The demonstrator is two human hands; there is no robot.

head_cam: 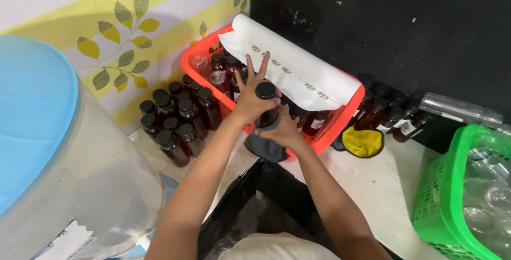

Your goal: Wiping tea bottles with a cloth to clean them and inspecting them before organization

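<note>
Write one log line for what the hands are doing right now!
left hand: on bottle cap | right hand: wiping bottle with dark cloth | behind: orange basket

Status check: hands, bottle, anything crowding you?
Left hand on the dark bottle, fingers splayed. Right hand wraps its base. Orange basket and paper roll close behind.

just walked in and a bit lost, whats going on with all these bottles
A person holds a dark bottle with a black cap over an orange basket. The left hand wraps its upper part, fingers spread; the right hand presses a dark cloth against its lower part. More capped bottles stand on the floor beside the basket.
</note>
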